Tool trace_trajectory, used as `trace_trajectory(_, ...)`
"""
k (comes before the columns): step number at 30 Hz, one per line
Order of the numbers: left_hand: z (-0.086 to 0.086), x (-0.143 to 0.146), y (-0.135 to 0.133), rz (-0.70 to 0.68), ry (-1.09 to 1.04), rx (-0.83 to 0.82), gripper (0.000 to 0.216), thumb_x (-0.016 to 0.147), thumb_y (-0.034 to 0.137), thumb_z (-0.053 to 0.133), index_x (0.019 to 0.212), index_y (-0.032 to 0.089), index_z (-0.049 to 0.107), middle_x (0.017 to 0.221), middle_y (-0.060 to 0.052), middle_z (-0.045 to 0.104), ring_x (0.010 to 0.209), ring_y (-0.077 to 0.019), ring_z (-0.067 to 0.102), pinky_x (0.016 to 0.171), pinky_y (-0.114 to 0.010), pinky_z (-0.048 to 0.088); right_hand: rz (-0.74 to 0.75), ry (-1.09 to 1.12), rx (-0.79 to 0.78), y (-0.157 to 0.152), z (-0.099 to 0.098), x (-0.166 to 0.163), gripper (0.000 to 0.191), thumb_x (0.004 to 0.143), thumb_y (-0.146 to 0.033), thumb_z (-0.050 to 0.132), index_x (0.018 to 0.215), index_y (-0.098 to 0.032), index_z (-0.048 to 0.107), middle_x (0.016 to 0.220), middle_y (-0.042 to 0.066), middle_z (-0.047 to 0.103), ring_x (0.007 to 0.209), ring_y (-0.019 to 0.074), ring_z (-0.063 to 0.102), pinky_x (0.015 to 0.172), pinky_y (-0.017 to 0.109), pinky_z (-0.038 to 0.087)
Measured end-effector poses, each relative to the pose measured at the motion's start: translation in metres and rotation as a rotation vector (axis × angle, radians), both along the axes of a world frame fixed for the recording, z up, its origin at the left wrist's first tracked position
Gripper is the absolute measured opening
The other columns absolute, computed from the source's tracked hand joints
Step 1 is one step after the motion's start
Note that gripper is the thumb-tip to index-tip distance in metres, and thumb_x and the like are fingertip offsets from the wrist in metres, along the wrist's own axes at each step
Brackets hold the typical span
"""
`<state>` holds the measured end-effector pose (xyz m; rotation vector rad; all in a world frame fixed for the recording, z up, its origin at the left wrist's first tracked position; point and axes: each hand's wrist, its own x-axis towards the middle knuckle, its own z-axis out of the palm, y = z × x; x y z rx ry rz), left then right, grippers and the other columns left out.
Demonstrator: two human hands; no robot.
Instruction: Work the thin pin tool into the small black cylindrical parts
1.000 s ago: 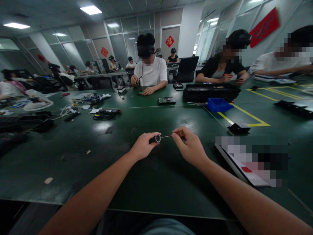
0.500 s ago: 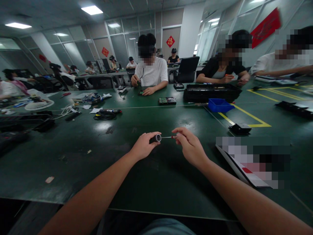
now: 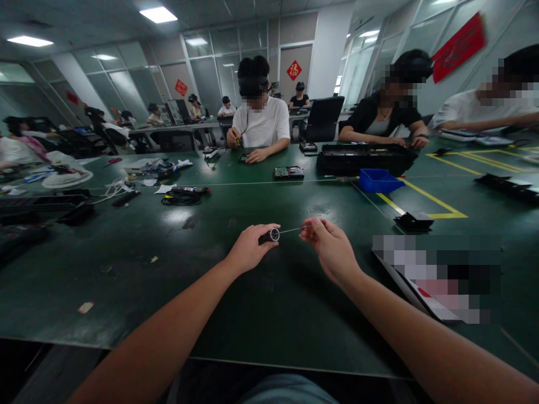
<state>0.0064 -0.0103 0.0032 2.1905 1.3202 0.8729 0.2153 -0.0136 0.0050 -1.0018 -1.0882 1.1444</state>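
Observation:
Between thumb and fingers, my left hand (image 3: 249,248) grips a small dark cylinder (image 3: 273,234) with a pale ring round its end, which faces me. My right hand (image 3: 332,244) is closed on the red handle of a thin screwdriver (image 3: 290,230). The screwdriver's metal shaft points left, and its tip is at the ringed end of the cylinder. Whether the tip sits inside the ring or only touches it is too small to tell. Both hands are above the green table (image 3: 269,314).
A coil of black cable (image 3: 183,196) lies ahead on the left. Beyond my hands are a circuit-board device (image 3: 288,172), a blue bin (image 3: 380,180) and a long black housing (image 3: 366,160). A black part (image 3: 414,221) lies ahead right. Several people sit around the table.
My right hand has turned and its fingers have curled further around the screwdriver handle. The shaft now slants up to the right and its tip has shifted onto the ringed end.

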Motion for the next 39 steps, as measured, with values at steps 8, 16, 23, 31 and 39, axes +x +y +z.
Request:
trace_trajectory(8, 0.0, -0.001, 0.003, -0.055, 0.123, 0.025, 0.038, 0.091, 0.022, 0.064, 0.128, 0.029, 0.062, 0.122, -0.004, 0.067, 0.116, -0.0243, 0.058, 0.113, -0.054, 0.029, -0.021, -0.05, -0.067, 0.013, -0.008, 0.012, 0.03, 0.087, -0.053, 0.056, 0.081, -0.024, 0.058, 0.067, 0.003, 0.057, 0.059, 0.019, 0.057, 0.066, 0.041, 0.059)
trace_trajectory(16, -0.005, -0.002, 0.004, -0.028, 0.109, -0.014, 0.039, 0.09, 0.027, 0.066, 0.129, 0.029, 0.062, 0.118, -0.005, 0.069, 0.11, -0.0247, 0.06, 0.111, -0.053, 0.032, -0.05, -0.143, 0.051, 0.005, -0.003, 0.006, 0.033, 0.089, -0.052, 0.059, 0.09, -0.02, 0.062, 0.082, 0.004, 0.066, 0.073, 0.0177, 0.062, 0.072, 0.035, 0.053)
trace_trajectory(23, -0.003, 0.0, 0.002, -0.009, 0.128, -0.039, 0.04, 0.091, 0.032, 0.064, 0.131, 0.03, 0.06, 0.127, -0.005, 0.066, 0.12, -0.0267, 0.058, 0.114, -0.056, 0.026, -0.025, -0.233, 0.113, 0.002, -0.001, 0.006, 0.034, 0.091, -0.051, 0.057, 0.094, -0.018, 0.064, 0.084, 0.005, 0.068, 0.076, 0.0183, 0.064, 0.074, 0.036, 0.052)
trace_trajectory(31, -0.002, -0.001, 0.001, 0.009, 0.089, -0.019, 0.04, 0.09, 0.029, 0.065, 0.13, 0.028, 0.06, 0.131, -0.006, 0.065, 0.123, -0.027, 0.057, 0.116, -0.056, 0.026, -0.126, -0.666, 0.153, -0.011, 0.02, 0.009, 0.041, 0.088, -0.057, 0.059, 0.072, -0.02, 0.065, 0.055, 0.0, 0.06, 0.052, 0.016, 0.054, 0.055, 0.031, 0.039)
trace_trajectory(39, -0.002, 0.0, 0.0, 0.006, 0.074, -0.027, 0.038, 0.09, 0.027, 0.066, 0.128, 0.027, 0.061, 0.129, -0.005, 0.066, 0.121, -0.0263, 0.058, 0.115, -0.057, 0.025, 0.006, -0.604, 0.267, -0.013, 0.015, 0.007, 0.022, 0.094, -0.038, 0.051, 0.088, -0.022, 0.065, 0.075, 0.001, 0.065, 0.067, 0.0172, 0.06, 0.062, 0.03, 0.043)
